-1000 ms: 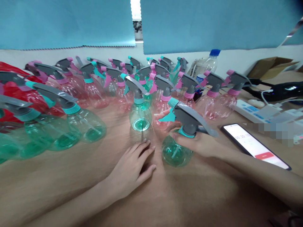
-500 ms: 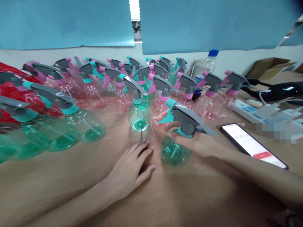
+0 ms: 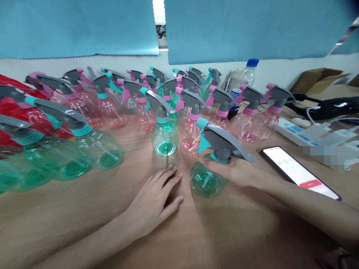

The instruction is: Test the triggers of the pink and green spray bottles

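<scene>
My right hand is wrapped round the neck of a green spray bottle with a grey head and a turquoise nozzle. Its fingers reach across to the turquoise trigger, which sits drawn in toward the head. The bottle stands on the table. My left hand lies flat on the wood, fingers spread, holding nothing. Just beyond its fingertips is another green spray bottle, upright and apart from the hand.
Several green spray bottles stand at left; pink ones fill the back. A lit phone and a white power strip lie at right. Behind are a blue-capped bottle, a cardboard box and red plastic.
The fingers of my right hand have curled inward, and the trigger has moved right, closer to the spray head. My left hand and the other bottles stay put.
</scene>
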`<action>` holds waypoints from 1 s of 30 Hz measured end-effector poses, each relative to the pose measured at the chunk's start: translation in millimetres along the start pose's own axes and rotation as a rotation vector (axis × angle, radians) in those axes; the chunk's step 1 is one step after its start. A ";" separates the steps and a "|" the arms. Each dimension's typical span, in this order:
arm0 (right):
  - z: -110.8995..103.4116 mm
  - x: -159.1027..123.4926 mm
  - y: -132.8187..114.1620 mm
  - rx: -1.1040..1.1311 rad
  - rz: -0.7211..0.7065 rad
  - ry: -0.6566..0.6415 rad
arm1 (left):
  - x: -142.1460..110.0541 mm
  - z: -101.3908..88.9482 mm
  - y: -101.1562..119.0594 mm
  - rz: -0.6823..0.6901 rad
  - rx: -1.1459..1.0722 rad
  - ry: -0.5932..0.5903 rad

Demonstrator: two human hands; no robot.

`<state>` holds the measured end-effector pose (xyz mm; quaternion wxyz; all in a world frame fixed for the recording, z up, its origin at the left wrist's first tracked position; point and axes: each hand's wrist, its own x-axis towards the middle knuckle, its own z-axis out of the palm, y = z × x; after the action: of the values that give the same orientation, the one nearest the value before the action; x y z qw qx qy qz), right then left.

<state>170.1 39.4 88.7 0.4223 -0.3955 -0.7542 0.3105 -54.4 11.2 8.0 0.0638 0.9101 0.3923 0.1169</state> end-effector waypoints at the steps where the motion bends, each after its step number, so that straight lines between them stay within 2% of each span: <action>1: 0.0 -0.3 1.4 -0.002 0.002 -0.005 | 0.0 0.0 0.1 0.000 -0.003 0.003; 14: 1.4 -2.0 16.9 0.053 -0.007 -0.046 | 0.4 0.2 -0.2 0.002 -0.006 0.001; 30: 1.4 -2.4 14.9 0.077 -0.030 -0.081 | 0.1 1.2 -0.4 0.005 0.000 -0.004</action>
<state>174.6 44.5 75.2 0.4110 -0.3548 -0.7639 0.3488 -54.3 11.6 6.7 0.0644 0.9114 0.3897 0.1152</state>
